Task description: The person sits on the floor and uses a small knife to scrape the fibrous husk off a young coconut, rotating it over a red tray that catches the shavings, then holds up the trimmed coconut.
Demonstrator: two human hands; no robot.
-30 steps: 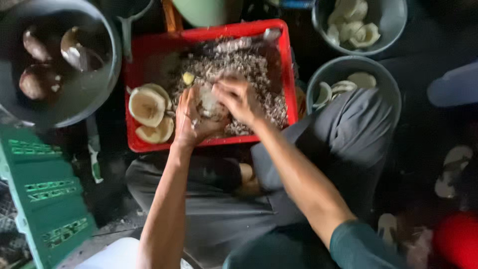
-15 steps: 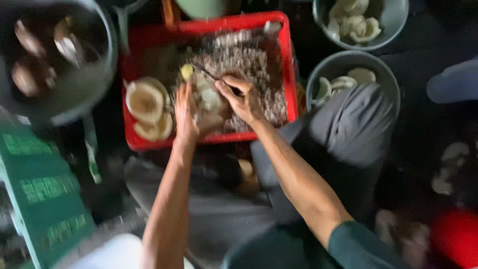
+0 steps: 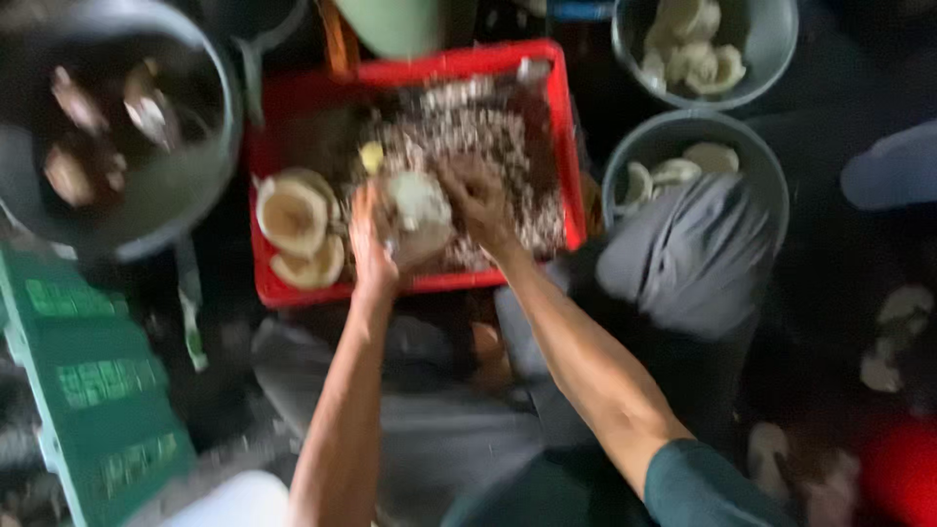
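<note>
Coconut piece point(image 3: 420, 210) sat over the red crate point(image 3: 410, 285), cupped in my left hand point(image 3: 369, 249); my right hand point(image 3: 480, 200) had shifted off its tool hold, and its grip I could not tell. Peeled halves point(image 3: 293, 217) lay just beside.

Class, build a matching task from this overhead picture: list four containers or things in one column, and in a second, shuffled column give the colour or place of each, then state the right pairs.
Column one:
1. crate
2. ribbed crate
3. near bowl
4. pale piece

Column two:
A. green, at the left edge
B. grey, beside the raised knee, holding pale slices
C. between the left hand and right hand
D. red, holding shavings and husked halves

Pairs: 1-D, 2-A, 3-B, 4-C
</note>
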